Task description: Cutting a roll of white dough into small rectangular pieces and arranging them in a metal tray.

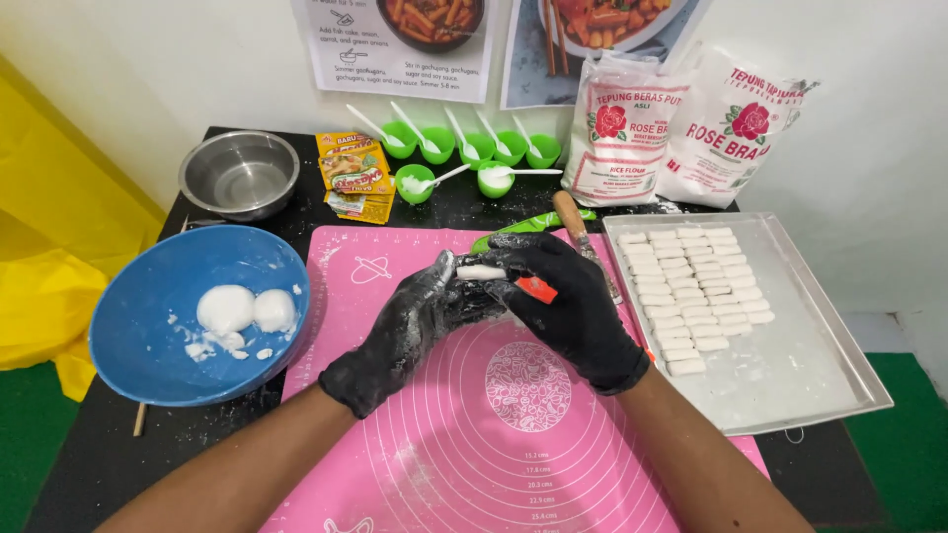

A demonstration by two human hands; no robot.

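Here the person's two black-gloved hands meet above the pink silicone baking mat (395,415). The left hand (405,331) and the right hand (563,306), both dusted with flour, pinch a small white dough stick (481,271) between their fingertips, one at each end, so that it lies level over the mat's upper half. A red-orange object (538,289) shows under the right palm, possibly a scraper's handle, though most of it is hidden. Just behind the hands lie a wooden-handled tool (573,222) and a green one (523,225). To the right, a metal tray (810,365) holds rows of cut white dough pieces (691,296). To the left, a blue bowl (138,345) contains two dough balls (242,309). Farther back stand a steel bowl (239,173), seasoning sachets (355,173), small green cups (464,148) with white spoons, and two flour bags (681,123).
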